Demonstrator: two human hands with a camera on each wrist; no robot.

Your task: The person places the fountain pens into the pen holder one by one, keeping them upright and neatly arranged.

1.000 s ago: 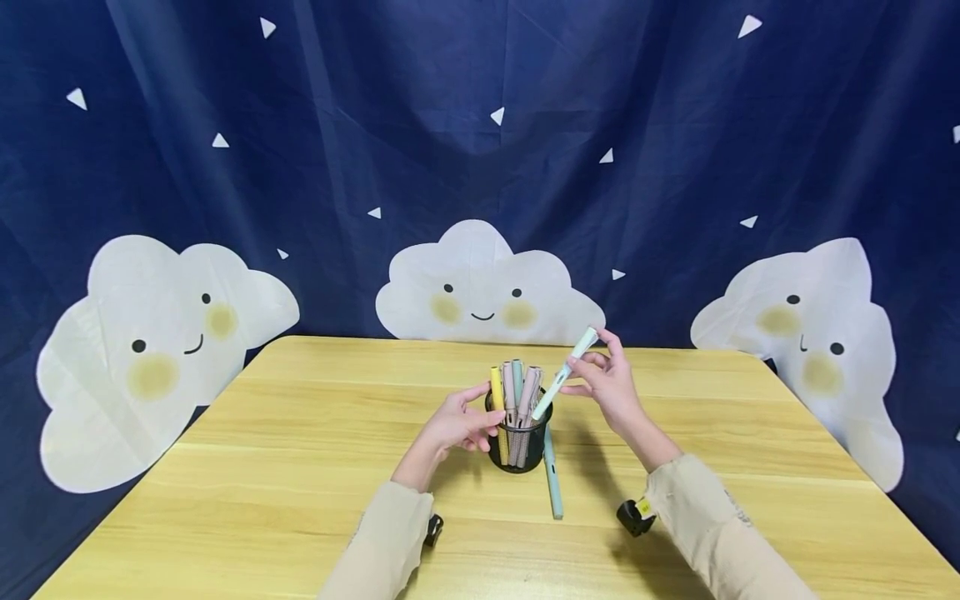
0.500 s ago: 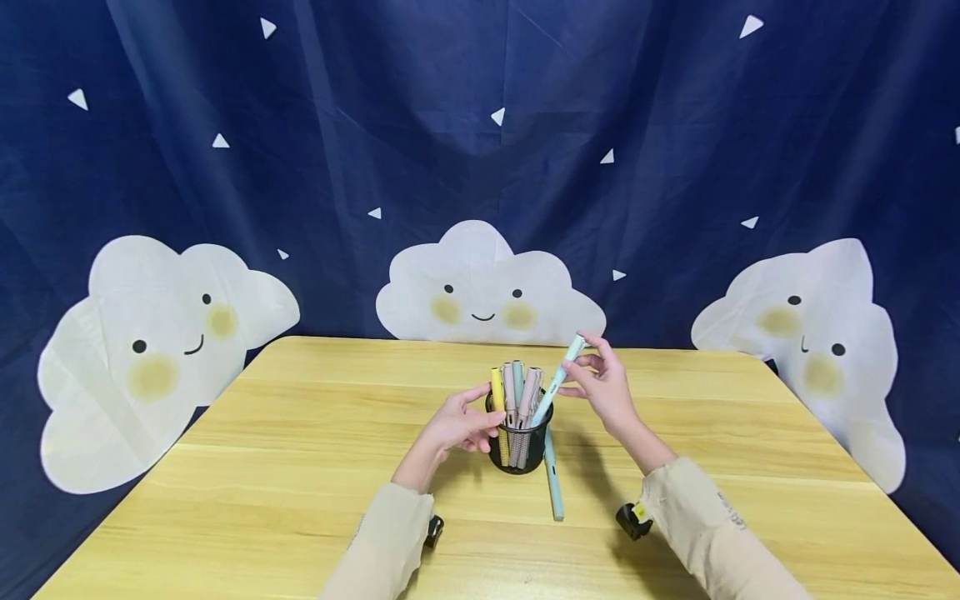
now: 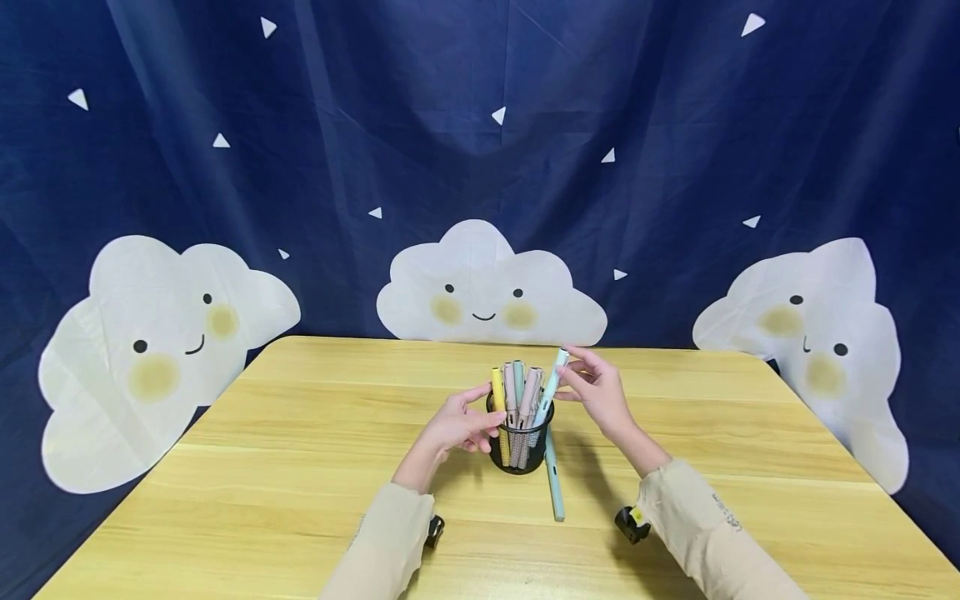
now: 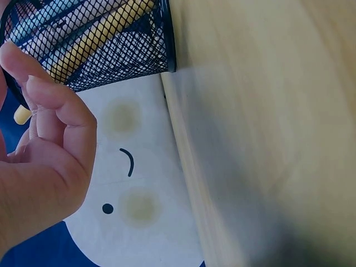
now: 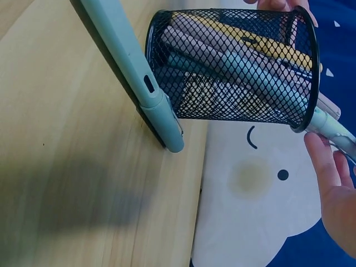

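A black mesh pen holder (image 3: 516,457) stands upright on the wooden table with several capped pens in it. Among these are a yellow pen (image 3: 498,388) and greyish-purple pens (image 3: 528,392). My left hand (image 3: 461,422) holds the holder at its left rim between thumb and fingers. At the right rim, my right hand (image 3: 602,395) pinches a pale mint pen (image 3: 552,385) near its upper end. That pen leans to the right, its lower part inside the mesh, as the right wrist view shows. A teal pen (image 3: 554,483) lies on the table beside the holder.
The wooden table (image 3: 262,467) ends in front of a dark blue curtain (image 3: 450,100) printed with smiling clouds. A black wrist camera (image 3: 632,523) hangs below the right sleeve, another (image 3: 434,531) by the left sleeve.
My right hand has moved left and down with the mint pen, which has slid deeper into the holder and stands steeper. The left hand and the teal pen have stayed in place.
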